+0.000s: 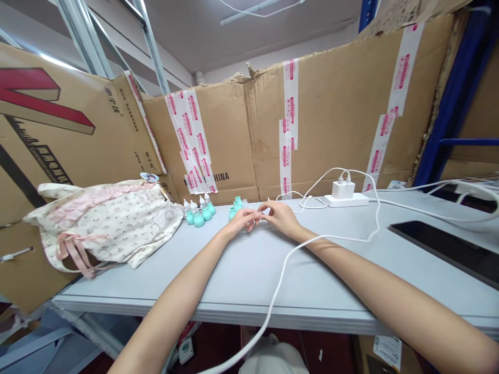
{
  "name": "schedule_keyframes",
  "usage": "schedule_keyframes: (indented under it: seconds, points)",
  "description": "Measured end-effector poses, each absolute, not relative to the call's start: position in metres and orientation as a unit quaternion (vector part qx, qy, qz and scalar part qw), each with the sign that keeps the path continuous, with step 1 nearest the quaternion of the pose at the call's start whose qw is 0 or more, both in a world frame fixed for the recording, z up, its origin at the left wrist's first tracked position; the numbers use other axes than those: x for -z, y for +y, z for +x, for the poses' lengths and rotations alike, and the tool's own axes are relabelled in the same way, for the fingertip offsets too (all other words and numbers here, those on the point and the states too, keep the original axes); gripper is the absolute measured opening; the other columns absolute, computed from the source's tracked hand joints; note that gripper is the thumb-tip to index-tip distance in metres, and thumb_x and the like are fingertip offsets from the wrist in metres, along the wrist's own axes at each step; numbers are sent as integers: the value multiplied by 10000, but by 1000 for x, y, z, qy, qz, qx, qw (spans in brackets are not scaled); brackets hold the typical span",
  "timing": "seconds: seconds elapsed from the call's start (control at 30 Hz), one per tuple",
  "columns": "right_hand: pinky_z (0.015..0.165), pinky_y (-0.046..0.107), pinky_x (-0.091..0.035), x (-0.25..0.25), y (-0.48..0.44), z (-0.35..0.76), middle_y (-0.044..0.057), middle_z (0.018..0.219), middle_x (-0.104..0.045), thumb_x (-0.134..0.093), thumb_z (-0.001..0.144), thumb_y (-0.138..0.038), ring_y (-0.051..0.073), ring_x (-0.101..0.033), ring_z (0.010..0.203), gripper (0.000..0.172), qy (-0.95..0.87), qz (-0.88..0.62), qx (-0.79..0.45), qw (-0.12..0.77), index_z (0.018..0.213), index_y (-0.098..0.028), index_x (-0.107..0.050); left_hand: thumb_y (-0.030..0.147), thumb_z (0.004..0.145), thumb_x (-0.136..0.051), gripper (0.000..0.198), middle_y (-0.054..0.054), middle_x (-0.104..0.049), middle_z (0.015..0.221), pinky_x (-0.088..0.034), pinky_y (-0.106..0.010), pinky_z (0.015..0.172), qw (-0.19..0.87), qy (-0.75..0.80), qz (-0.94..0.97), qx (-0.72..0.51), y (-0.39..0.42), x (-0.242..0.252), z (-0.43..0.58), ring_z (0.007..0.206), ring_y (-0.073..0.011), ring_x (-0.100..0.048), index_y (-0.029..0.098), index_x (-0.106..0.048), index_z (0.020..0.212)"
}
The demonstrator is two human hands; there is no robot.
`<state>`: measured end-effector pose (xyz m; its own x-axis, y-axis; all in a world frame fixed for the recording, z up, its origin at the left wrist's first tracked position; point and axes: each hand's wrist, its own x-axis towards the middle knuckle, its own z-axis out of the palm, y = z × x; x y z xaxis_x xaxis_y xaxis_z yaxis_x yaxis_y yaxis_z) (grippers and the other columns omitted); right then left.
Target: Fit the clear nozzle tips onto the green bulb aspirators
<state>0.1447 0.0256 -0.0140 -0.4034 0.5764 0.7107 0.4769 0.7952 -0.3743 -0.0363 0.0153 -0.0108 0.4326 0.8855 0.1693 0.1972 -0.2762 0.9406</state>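
My left hand (pixel 244 220) and my right hand (pixel 283 218) meet above the grey table (pixel 218 270), fingertips pinched together. Whatever they hold is too small and covered by the fingers to make out. Just behind my left hand stand a few teal rubber bulbs (pixel 233 212) with open necks, partly hidden by it. A small translucent piece (pixel 245 203) is beside them. Further left is a cluster of several teal bulbs (pixel 198 220) fitted with clear pointed nozzles, standing upright.
A floral cloth bag (pixel 117 218) lies at the left. White chargers (pixel 343 189) sit on a power strip (pixel 346 200) at the back right. A white cable (pixel 281 275) loops over my right forearm. A black phone-like slab (pixel 448 246) lies right; cardboard (pixel 331 119) walls the back.
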Motion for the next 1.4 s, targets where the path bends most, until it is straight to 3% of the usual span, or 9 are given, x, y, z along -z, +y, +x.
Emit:
schedule_keyframes:
  seconds: [0.17,0.4,0.57,0.67,0.8,0.97,1.3,1.4]
  points:
    - [678,278,-398,16,25,143,14,896,-673,-655,802,-208,162,-579,708,56,-840,-320,-63,433,858,-206,-649,562,735,-583,473,-44,-563,694,-360,-209,441,485,399,690,-360,20,18,-41,452,-67,-450,97,-580,825]
    - [699,282,-415,19,25,141,25,919,-658,-634,834,-246,175,-589,791,75,-839,-326,-36,434,891,-197,-643,613,699,-590,523,11,-451,625,-296,-189,394,458,384,707,-378,17,13,-34,437,-48,-399,98,-531,768]
    - [872,331,-403,18,33,146,66,1134,-577,-661,821,-263,214,-521,1015,253,-837,-306,61,449,1060,-195,-611,612,685,-599,562,27,-423,659,-262,-183,404,444,384,700,-407,19,9,-37,421,-28,-377,90,-574,894]
    - [878,365,-399,19,39,154,77,1181,-547,-687,801,-280,231,-502,1042,339,-834,-364,97,404,1119,-206,-597,612,688,-594,587,35,-403,655,-212,-185,399,444,384,699,-409,22,10,-38,391,-16,-339,82,-581,942]
    - [860,382,-402,23,44,165,96,1198,-530,-712,776,-271,266,-492,1085,314,-826,-459,95,313,1071,-202,-632,610,714,-560,579,36,-388,663,-196,-187,393,447,391,705,-388,22,13,-35,388,-10,-321,78,-581,942]
    - [816,298,-408,28,51,169,82,1009,-617,-655,817,-186,225,-568,969,122,-843,-478,1,246,937,-173,-680,541,749,-545,513,24,-394,698,-233,-186,402,457,416,707,-345,18,12,-32,417,-21,-369,98,-585,1004]
    - [764,255,-417,35,63,168,90,870,-661,-655,737,-15,181,-592,805,166,-840,-439,-59,314,868,-113,-686,623,674,-625,604,46,-340,637,-180,-190,413,445,382,720,-372,19,9,-36,407,-20,-319,90,-576,953]
    - [769,269,-436,28,58,162,78,832,-674,-658,713,-6,177,-600,777,180,-816,-427,-93,380,845,-124,-692,626,682,-618,595,33,-348,664,-181,-185,419,449,379,704,-399,19,6,-37,435,-17,-293,92,-574,940]
